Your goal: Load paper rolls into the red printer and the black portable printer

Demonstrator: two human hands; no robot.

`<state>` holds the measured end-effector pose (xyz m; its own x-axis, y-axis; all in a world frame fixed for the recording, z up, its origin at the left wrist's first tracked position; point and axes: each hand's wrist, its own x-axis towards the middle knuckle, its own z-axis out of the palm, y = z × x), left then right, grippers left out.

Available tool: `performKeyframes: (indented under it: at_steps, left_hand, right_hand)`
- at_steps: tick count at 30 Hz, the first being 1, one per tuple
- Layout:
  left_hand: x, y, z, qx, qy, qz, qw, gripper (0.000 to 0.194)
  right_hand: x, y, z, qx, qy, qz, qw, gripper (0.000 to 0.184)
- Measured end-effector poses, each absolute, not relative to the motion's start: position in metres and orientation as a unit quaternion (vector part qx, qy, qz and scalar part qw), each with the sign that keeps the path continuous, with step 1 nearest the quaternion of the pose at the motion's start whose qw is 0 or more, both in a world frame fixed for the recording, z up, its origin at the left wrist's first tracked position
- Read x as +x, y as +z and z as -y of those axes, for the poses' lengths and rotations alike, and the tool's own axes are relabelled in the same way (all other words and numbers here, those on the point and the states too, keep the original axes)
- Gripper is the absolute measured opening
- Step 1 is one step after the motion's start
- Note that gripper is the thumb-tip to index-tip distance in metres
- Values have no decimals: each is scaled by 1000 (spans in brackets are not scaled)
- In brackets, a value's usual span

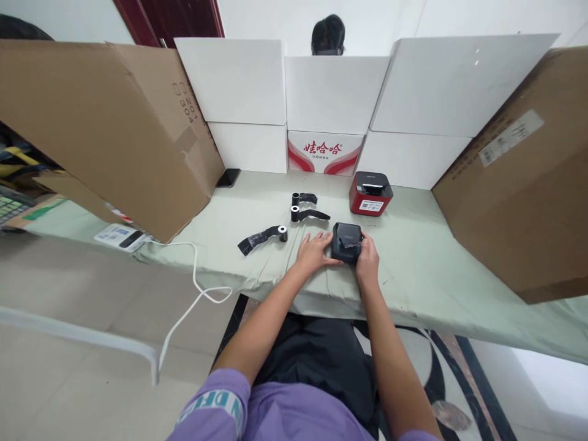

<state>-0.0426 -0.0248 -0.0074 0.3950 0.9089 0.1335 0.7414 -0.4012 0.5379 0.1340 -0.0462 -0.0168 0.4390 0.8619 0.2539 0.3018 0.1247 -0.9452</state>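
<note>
A small black box-shaped device (345, 236) sits on the cloth-covered table between my hands. Its lid has a crumpled piece of dark, shiny film on it. My left hand (315, 253) holds its left side, with the thumb along the near edge and the other fingers spread on the left. Around its right side curl the fingers of my right hand (368, 257). Left of the device lie three small rolls with black strips trailing from them: a near roll (282, 233), a middle roll (294, 213) and a far roll (295, 199).
Behind the device stands a red and black box-shaped device (371, 194) with a white label. White boxes (337, 95) wall the back; large cartons flank the table, one left (151, 122), one right (528, 196). A phone (228, 177) lies back left. A white cable (195, 269) hangs from a power strip (120, 237).
</note>
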Motion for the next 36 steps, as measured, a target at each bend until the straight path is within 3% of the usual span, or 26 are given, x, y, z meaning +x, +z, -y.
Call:
performKeyframes:
  at_steps: [18,24,31,36]
  left_hand:
    - [-42,-8,23,805,216,-506,222,96]
    - [-41,-7,21,805,214,-501,235,95]
    - [-42,-9,21,807,225,-491,241,97]
    - [-43,-12,20,808,239,-483,238,98]
  right_hand:
    - [140,-21,41,-609,237,435,619,47]
    - [135,-12,48,-644,211,449,583,45]
    - [133,-8,51,-646,213,460,570,49]
    - [136,-16,40,-607,231,489,583,61]
